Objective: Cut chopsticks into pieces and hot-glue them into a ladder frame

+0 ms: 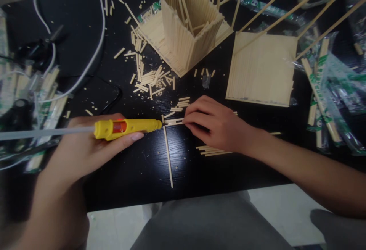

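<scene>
My left hand is wrapped round a yellow hot glue gun with a glue stick in its back end. The gun's nozzle points right and meets a long thin wooden stick near its top end, by short wooden sticks lying crosswise. My right hand pinches the right end of these short sticks against the black table. Its fingertips hide that end. Several cut short sticks lie just above, and longer sticks show partly under the right hand.
A square stick-built box stands on a stick base at the back. A flat stick panel lies right, with long skewers above it. Offcuts are scattered mid-table. Scissors, a white cable and packaged chopsticks lie around.
</scene>
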The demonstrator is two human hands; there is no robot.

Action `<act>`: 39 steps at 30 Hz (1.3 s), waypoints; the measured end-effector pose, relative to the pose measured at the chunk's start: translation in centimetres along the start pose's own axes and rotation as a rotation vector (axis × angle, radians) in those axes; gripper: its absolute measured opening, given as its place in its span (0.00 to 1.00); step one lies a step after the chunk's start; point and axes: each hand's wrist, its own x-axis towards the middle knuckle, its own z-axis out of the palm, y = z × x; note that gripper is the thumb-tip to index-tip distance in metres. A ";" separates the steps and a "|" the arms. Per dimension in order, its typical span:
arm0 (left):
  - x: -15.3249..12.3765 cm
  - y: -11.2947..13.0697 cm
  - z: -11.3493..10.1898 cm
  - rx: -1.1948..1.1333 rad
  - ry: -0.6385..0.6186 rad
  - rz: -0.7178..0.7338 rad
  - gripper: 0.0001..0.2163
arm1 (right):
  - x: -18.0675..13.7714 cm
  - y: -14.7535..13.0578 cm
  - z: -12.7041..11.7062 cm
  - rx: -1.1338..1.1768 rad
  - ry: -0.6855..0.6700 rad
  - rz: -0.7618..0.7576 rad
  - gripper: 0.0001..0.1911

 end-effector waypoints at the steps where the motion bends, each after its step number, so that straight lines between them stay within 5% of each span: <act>1: 0.0 0.0 0.0 0.007 -0.006 0.003 0.12 | 0.0 0.0 0.0 -0.001 0.001 -0.001 0.07; 39: 0.1 -0.3 0.2 0.011 0.007 -0.008 0.14 | 0.0 0.0 0.1 0.003 0.014 -0.010 0.08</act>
